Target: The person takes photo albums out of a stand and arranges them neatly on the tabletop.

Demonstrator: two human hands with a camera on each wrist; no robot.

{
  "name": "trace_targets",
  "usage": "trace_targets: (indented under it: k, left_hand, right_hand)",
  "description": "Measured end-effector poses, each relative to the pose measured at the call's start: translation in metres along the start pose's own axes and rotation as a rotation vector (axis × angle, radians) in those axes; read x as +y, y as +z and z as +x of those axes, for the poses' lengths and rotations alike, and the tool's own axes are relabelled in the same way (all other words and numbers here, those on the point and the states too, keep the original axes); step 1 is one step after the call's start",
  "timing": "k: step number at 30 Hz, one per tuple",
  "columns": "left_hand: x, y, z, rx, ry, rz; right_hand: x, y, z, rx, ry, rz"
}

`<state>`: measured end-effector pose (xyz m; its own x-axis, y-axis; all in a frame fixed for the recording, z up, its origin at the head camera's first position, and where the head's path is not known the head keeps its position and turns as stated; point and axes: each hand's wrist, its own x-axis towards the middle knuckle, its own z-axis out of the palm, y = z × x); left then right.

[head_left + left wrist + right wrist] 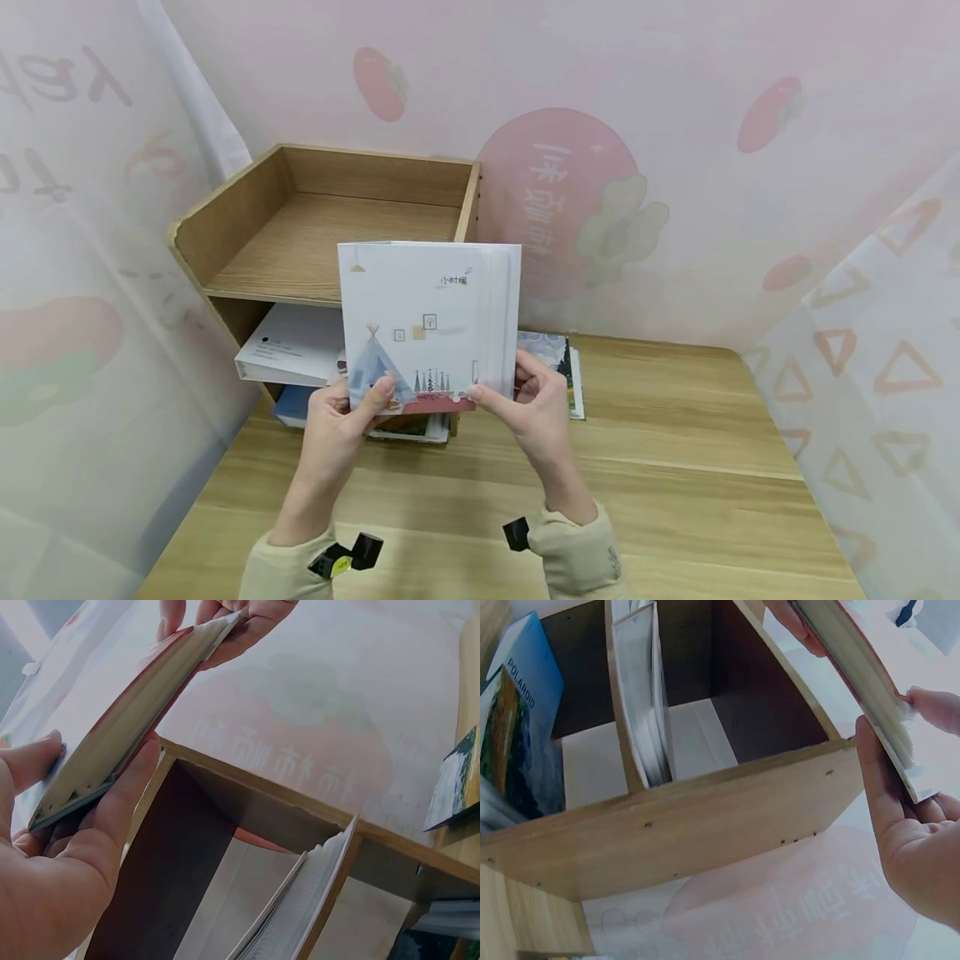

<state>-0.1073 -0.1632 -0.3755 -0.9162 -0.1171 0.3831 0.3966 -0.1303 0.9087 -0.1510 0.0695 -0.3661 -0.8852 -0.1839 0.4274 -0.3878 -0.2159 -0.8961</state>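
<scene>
Held upright between both hands is a white book with a blue tent and small pictures drawn on its cover. My left hand grips its lower left corner, the thumb on the front cover and the fingers behind. At the lower right corner my right hand pinches it the same way, thumb in front. The left wrist view shows the book's page edges pressed together between the covers. In the right wrist view the right fingers lie under the back cover.
Behind the book stands a wooden desk shelf. A white book lies on its middle level, with a blue book below. More books lie on the wooden table to the shelf's right. Patterned curtains surround the table.
</scene>
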Motion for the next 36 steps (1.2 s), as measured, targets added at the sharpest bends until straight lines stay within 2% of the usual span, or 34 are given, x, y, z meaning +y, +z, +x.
trace_targets:
  k: [18,23,29,36]
  left_hand:
    - [-0.013,0.024,0.001,-0.002,-0.091,0.036]
    - [-0.019,0.029,0.001,-0.019,-0.112,0.035]
    - [-0.022,0.035,0.000,-0.039,-0.115,0.079]
    - [-0.027,0.042,-0.002,-0.064,-0.166,0.092]
  right_hand:
    - [0.010,-0.025,-0.012,0.054,0.005,0.043]
    - [0.011,-0.031,-0.016,0.062,0.024,0.049]
    - [0.012,-0.039,-0.020,0.065,-0.005,0.069]
    - [0.015,-0.050,-0.027,0.071,0.002,0.069]
